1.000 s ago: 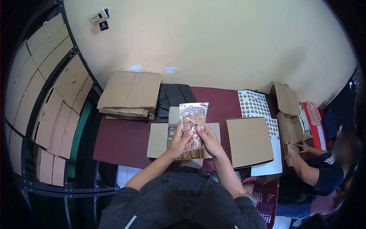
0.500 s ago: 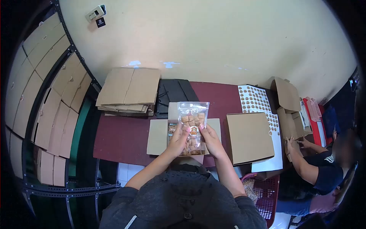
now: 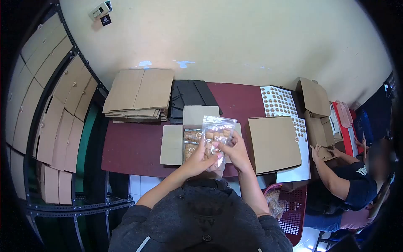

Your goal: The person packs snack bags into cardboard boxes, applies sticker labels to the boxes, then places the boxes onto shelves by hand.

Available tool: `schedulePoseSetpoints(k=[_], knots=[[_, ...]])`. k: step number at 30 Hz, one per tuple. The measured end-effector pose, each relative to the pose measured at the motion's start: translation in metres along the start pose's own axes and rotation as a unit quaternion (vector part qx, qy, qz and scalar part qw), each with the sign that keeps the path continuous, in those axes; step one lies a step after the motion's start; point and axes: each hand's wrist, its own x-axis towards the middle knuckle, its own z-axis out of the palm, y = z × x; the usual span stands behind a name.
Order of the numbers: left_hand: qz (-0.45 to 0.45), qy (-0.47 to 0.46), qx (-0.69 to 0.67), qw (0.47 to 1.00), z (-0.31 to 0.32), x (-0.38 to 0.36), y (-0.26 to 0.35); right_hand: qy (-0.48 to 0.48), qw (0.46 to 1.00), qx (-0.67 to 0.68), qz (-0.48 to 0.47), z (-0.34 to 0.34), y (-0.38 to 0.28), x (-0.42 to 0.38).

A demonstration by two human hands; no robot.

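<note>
A clear zip pouch of small brown snack pieces (image 3: 218, 135) is held upright between my two hands, above an open cardboard box (image 3: 171, 145). My left hand (image 3: 198, 159) grips its lower left side. My right hand (image 3: 234, 152) holds the right side, with the thumb pressed across the front. Inside the box, left of the held pouch, lie packed pouches (image 3: 191, 150) with similar contents. The held pouch and my hands hide the right part of the box.
A closed cardboard box (image 3: 275, 145) sits right, beside sticker sheets (image 3: 278, 102). Flattened cardboard (image 3: 140, 90) and black folded sheets (image 3: 193, 98) lie behind. At right, a co-worker's hands touch another open box (image 3: 317, 130). A pink basket (image 3: 294, 218) holds pouches. Boxes fill the left shelves (image 3: 63, 126).
The pouch has turned and shifted slightly right, so its front label no longer shows. My right thumb has moved across it. More packed pouches show in the box.
</note>
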Motion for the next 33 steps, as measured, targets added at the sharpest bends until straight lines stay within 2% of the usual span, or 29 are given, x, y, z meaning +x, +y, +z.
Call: schedulePoseSetpoints(k=[2,4,6,8,10,11,12,14,15,16,17,18,19,20,21,22,24,25,26,27,28,30,31,33], knots=[[0.015,-0.006,0.081,0.997,0.002,-0.002,-0.007,0.063,0.996,0.044,0.041,0.002,-0.002,0.003],[-0.010,-0.023,0.100,0.995,-0.001,-0.002,-0.003,0.088,0.994,0.049,0.054,0.001,0.005,0.004],[-0.110,-0.069,-0.007,0.991,-0.003,-0.002,0.008,0.118,0.991,0.053,0.031,0.001,0.011,0.005],[-0.109,-0.049,-0.006,0.993,-0.017,-0.003,-0.005,0.138,0.986,0.058,0.067,-0.018,0.024,0.004],[0.017,-0.054,0.159,0.986,-0.041,0.002,-0.010,0.152,0.984,0.051,0.073,-0.034,0.034,0.003],[0.066,-0.048,0.124,0.989,-0.051,0.008,-0.009,0.144,0.986,0.021,0.081,-0.039,0.034,0.001],[0.066,-0.051,0.125,0.989,-0.062,0.009,-0.011,0.146,0.986,0.022,0.080,-0.041,0.039,0.000],[-0.061,0.011,-0.027,0.998,-0.084,0.017,-0.023,0.109,0.986,-0.043,0.122,-0.051,0.060,0.000],[-0.058,0.008,-0.028,0.998,-0.093,0.022,-0.036,0.103,0.985,-0.067,0.125,-0.052,0.079,0.003],[-0.070,0.083,-0.048,0.993,-0.103,0.027,-0.051,0.107,0.983,-0.092,0.121,-0.047,0.092,0.003],[-0.082,0.158,-0.068,0.982,-0.112,0.031,-0.067,0.111,0.966,-0.155,0.176,-0.044,0.104,0.006],[-0.081,0.157,-0.067,0.982,-0.121,0.033,-0.084,0.114,0.942,-0.215,0.230,-0.041,0.115,0.007],[-0.022,0.183,0.139,0.973,-0.129,0.032,-0.101,0.115,0.943,-0.213,0.228,-0.036,0.126,0.002],[0.041,0.202,0.338,0.918,-0.133,0.029,-0.109,0.158,0.896,-0.380,0.165,-0.030,0.137,-0.005],[0.061,0.161,0.360,0.917,-0.128,0.023,-0.106,0.195,0.817,-0.533,0.096,-0.027,0.143,-0.010],[0.064,0.162,0.361,0.916,-0.121,0.019,-0.101,0.195,0.818,-0.533,0.093,-0.027,0.145,-0.011],[0.053,0.040,0.449,0.891,-0.106,0.007,-0.098,0.187,0.854,-0.479,0.076,-0.028,0.151,-0.016],[0.050,0.039,0.449,0.891,-0.102,0.004,-0.104,0.146,0.866,-0.475,0.060,-0.030,0.154,-0.014],[0.046,0.001,0.541,0.840,-0.098,0.002,-0.112,0.147,0.866,-0.474,0.064,-0.030,0.158,-0.013],[0.043,-0.037,0.626,0.777,-0.094,0.001,-0.121,0.105,0.867,-0.487,0.015,-0.030,0.159,-0.010],[0.041,-0.040,0.625,0.779,-0.091,-0.002,-0.132,0.062,0.865,-0.497,-0.033,-0.029,0.163,-0.009],[-0.020,-0.056,0.633,0.772,-0.086,-0.004,-0.147,0.045,0.865,-0.498,-0.030,-0.028,0.171,-0.007],[-0.057,-0.070,0.626,0.774,-0.080,-0.005,-0.137,0.030,0.836,-0.547,-0.034,-0.029,0.179,-0.006],[-0.062,-0.075,0.632,0.769,-0.079,-0.006,-0.135,-0.009,0.783,-0.621,-0.021,-0.027,0.190,-0.004]])
